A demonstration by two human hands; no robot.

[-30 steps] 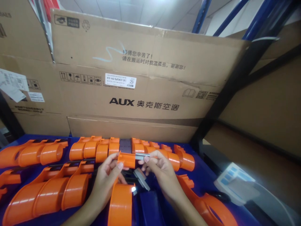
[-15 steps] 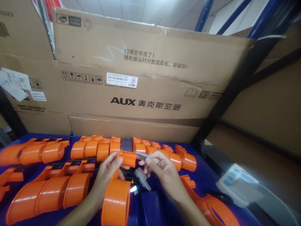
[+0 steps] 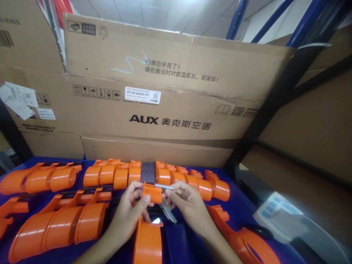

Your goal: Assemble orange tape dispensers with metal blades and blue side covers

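Note:
My left hand [image 3: 131,202] is closed around the upper block of an orange plastic part [image 3: 153,193], its thumb pressed on the front face. Below the hand hangs the part's broad curved band [image 3: 148,244]. My right hand [image 3: 187,201] pinches a thin silver metal strip [image 3: 164,186], whose left end lies against the top edge of the orange block; whether it enters the block I cannot tell. Beneath both hands is another silver metal piece [image 3: 168,212], slanting down to the right and partly covered. A small bright patch beside it is too unclear to name.
Similar orange parts stand in rows on the blue surface [image 3: 118,253], at left [image 3: 62,223], behind [image 3: 107,174] and at right [image 3: 244,238]. A dark blue block [image 3: 178,244] lies in front. Large cardboard boxes [image 3: 176,110] rise behind, beside a black post [image 3: 264,106].
The orange part has shifted a little right and down with my left hand. In my right hand the strip has moved slightly left and down, now along the block's top edge.

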